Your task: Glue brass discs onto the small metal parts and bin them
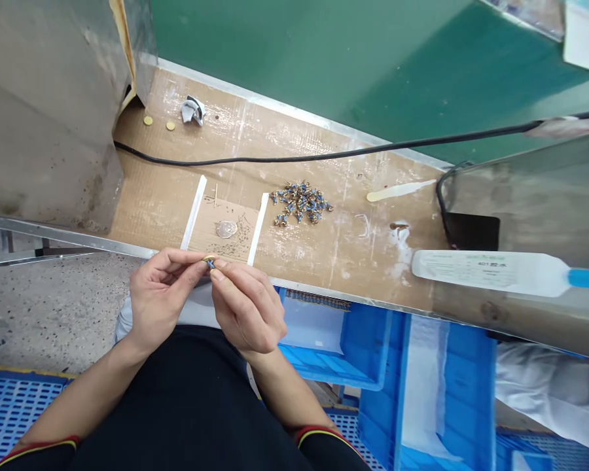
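A black garment (186,405) with red-and-yellow cuffs fills the bottom of the frame. Below and beyond it, at lower right, stacked blue plastic crates (446,392) sit beside a white sleeve (544,392) of another person, while a blue mesh mat (14,412) and speckled grey concrete floor (53,301) spread across the lower left.

A long cardboard-covered worktop (334,261) with a bright metal edge (324,294) runs diagonally across the middle, backed by a green panel (294,59) at the top. A dull grey metal housing (44,111) stands at upper left, and a grey sheet (535,209) leans in from the right. A black cable (294,159) lies along the worktop.

The left hand (160,297) and right hand (248,311) are together just over the near edge, their fingertips clamped on a small blue-and-gold part (209,261). Beyond them, a heap of similar parts (302,203) lies to the right of two white strips (194,212) (258,229). Between the strips are a silver disc (226,229) and scattered dark bits (230,252). Crumpled foil (193,110) and two small gold discs (148,120) lie at the far end.
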A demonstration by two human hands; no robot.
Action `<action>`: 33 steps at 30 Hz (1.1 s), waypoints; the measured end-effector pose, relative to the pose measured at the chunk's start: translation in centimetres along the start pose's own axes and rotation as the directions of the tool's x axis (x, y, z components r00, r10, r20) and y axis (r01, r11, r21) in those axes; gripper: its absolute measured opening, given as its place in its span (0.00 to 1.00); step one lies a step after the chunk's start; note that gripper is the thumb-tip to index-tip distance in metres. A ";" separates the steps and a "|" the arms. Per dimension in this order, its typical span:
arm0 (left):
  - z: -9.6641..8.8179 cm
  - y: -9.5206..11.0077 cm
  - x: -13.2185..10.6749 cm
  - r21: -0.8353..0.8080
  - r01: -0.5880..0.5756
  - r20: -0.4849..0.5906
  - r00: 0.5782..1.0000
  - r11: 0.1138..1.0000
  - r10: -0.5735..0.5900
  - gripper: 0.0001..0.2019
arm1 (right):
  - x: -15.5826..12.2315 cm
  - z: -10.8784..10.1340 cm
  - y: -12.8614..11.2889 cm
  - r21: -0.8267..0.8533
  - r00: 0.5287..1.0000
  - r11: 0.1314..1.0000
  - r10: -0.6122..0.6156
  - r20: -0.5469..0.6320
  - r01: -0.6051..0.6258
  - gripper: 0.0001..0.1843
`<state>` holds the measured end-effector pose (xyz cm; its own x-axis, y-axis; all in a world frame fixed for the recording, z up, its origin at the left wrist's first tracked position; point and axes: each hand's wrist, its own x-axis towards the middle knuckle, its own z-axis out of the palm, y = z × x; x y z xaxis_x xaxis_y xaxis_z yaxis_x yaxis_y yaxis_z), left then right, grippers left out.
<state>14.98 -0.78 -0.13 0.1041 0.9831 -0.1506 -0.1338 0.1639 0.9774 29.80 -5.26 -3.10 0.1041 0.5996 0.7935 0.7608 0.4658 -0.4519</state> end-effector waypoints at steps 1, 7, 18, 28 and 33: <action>-0.1 -0.1 0.1 -0.002 -0.003 0.000 1.000 1.000 0.003 0.05 | -0.1 0.0 0.1 0.004 1.000 1.000 -0.003 -0.003 0.003 0.30; -0.3 -0.9 -0.1 0.012 -0.038 -0.045 0.998 0.999 0.038 0.05 | -0.5 0.5 0.4 0.069 1.000 0.998 -0.007 -0.004 0.007 0.40; -0.7 -1.2 -0.1 -0.063 0.008 0.048 0.999 0.998 -0.005 0.04 | 1.2 -0.7 0.1 0.181 0.970 0.954 0.233 0.062 -0.240 0.17; -0.8 -0.6 0.1 0.026 -0.117 0.162 0.981 0.993 0.111 0.05 | 1.6 -1.6 0.5 0.396 0.848 0.750 0.452 0.276 -0.529 0.10; -1.2 0.1 0.4 0.128 -0.153 0.196 0.972 0.980 0.126 0.04 | 1.6 -2.0 0.8 0.454 0.811 0.672 0.487 0.324 -0.585 0.10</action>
<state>13.79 -0.31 -0.25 0.2780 0.9606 0.0059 -0.0208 -0.0001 0.9998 31.87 -5.26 -1.34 0.2473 0.9241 0.2914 0.1594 0.2578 -0.9530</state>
